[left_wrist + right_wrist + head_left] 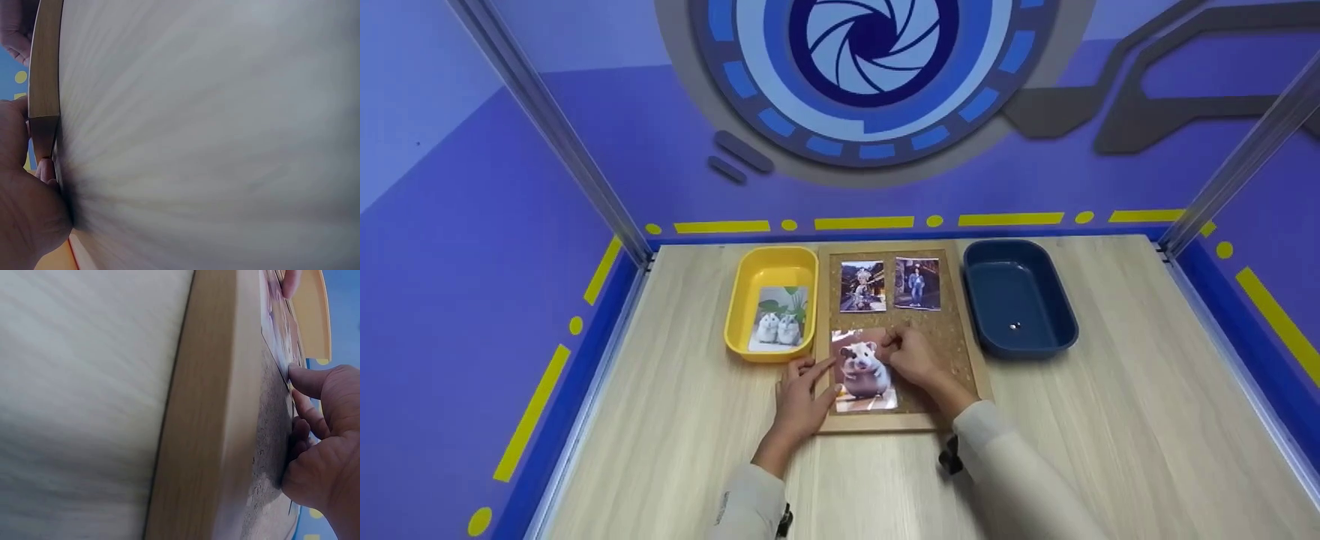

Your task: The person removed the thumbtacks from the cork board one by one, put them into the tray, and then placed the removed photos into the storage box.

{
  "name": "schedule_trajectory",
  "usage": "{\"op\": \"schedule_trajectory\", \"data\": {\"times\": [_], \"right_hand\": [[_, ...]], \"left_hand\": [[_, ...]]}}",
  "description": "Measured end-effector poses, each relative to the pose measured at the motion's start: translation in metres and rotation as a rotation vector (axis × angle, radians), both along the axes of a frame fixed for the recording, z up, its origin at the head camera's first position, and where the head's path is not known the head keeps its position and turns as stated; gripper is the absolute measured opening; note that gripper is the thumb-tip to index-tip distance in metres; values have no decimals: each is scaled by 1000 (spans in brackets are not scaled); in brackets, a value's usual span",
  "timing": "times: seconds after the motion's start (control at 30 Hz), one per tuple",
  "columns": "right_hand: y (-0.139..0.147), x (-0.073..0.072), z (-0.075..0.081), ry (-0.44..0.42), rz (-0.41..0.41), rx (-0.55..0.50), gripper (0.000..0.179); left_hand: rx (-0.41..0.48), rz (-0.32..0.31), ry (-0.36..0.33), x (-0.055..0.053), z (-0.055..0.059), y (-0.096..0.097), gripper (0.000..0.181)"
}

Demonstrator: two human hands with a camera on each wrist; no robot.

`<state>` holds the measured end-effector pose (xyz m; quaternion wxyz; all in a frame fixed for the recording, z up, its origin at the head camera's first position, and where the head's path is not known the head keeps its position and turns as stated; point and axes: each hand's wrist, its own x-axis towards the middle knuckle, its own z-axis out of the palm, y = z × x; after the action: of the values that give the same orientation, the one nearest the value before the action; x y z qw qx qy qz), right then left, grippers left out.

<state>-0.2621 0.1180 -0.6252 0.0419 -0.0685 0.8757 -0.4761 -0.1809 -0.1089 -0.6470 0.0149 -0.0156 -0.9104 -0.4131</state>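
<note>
A photo of a hamster [864, 379] lies over the lower left part of a wood-framed cork board [937, 382]. My right hand [913, 357] pinches the photo's right edge, and in the right wrist view its thumb [306, 381] sits on that edge. On the other side, my left hand [802, 401] rests at the board's left frame, thumb and forefinger extended to the photo's left edge. Two smaller photos are on the upper part of the board: one left photo [862, 286] and one right photo [918, 283].
Left of the board stands a yellow bin [733, 330] holding a photo of two hamsters [778, 319]. A dark blue bin [1012, 292] stands to the right with small shiny pieces [1015, 326] inside. Panel walls border the wooden table [1147, 420].
</note>
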Motion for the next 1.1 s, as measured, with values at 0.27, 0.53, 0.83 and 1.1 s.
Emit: {"op": "schedule_trajectory", "data": {"times": [0.27,0.53,0.83,1.1], "right_hand": [[-3,-1,1,-9,-63,21,53],[-4,0,1,-21,-48,2,44],[-4,-2,2,-50,-43,-37,46],[-5,-2,0,-34,-5,-103,28]], "left_hand": [[-2,9,-9,0,1,0,47],[-11,8,-11,-1,1,0,48],[1,11,-21,-1,2,0,47],[4,4,12,1,-2,0,47]]}}
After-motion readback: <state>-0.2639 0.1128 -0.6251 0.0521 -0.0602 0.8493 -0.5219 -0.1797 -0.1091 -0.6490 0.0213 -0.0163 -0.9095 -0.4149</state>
